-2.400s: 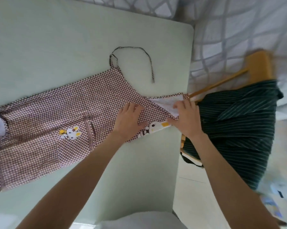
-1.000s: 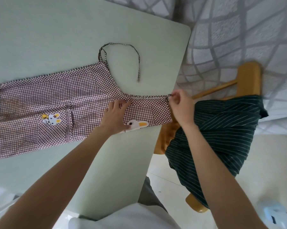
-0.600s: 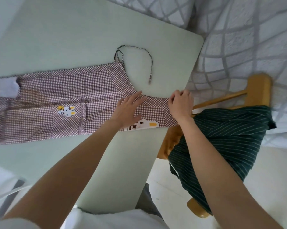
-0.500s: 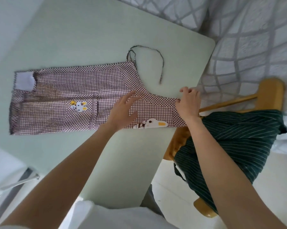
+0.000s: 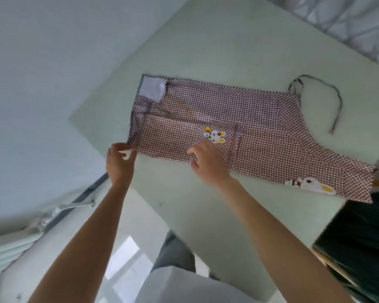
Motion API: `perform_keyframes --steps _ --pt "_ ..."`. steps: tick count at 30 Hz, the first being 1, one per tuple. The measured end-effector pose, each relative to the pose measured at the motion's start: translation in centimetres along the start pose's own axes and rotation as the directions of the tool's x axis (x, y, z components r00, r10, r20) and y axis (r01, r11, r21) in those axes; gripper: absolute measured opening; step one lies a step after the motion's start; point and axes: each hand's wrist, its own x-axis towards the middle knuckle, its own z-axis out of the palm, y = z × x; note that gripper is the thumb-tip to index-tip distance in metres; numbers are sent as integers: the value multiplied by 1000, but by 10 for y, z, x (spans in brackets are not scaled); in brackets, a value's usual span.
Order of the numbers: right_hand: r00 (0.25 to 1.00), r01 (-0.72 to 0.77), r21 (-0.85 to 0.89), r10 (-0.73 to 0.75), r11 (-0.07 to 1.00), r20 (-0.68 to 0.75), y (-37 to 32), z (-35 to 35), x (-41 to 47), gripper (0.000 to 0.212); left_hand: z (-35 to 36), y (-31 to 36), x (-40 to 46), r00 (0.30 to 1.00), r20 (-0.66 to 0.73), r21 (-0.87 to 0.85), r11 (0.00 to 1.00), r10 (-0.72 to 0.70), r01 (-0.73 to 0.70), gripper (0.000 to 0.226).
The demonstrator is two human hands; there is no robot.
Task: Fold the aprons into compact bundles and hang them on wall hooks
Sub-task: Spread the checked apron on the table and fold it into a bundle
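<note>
On table [image 5: 238,47], both hands pinch apron [image 5: 238,119] near edge.

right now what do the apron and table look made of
Apron: thin woven cloth, likely cotton, matte; it lies flat with soft creases and a printed check. Table: smooth, hard pale green top with faint sheen, perhaps laminate or painted board; cannot tell which.

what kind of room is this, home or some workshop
Most likely a home, perhaps a dining area. A gingham apron with rabbit patches lies on a pale green table, a dark striped cloth is draped by the table's right edge, and a patterned grey fabric, maybe a curtain, hangs behind.
</note>
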Motion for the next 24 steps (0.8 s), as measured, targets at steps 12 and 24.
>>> perform_keyframes --steps 12,24 --pt "975 -180 -253 206 950 78 -41 68 51 39 -22 -37 63 964 267 -25 1000 16 -10 13" --pt "977 -176 -327 207 928 61 -44 71 47 46 -41 -59 93 859 485 74 971 166 -229 27"
